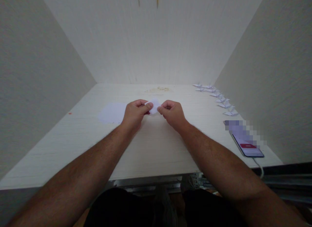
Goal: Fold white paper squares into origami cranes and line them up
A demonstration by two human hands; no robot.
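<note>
A small piece of white paper (154, 105) is held up between both hands, above the middle of the table. My left hand (136, 111) pinches its left side, thumb on top. At its lower right edge, my right hand (172, 112) grips the paper between thumb and curled fingers. The exact folds in the paper are too faint to make out. Flat on the table beside my left hand lie white paper sheets (110, 113), partly hidden behind that hand.
Several folded white paper cranes (220, 99) stand in a row along the right wall. Nearer me, a phone (252, 151) with a cable (259, 168) rests on the white table (60, 152). Walls enclose the left, back and right sides. Small crumbs (162, 89) lie near the back.
</note>
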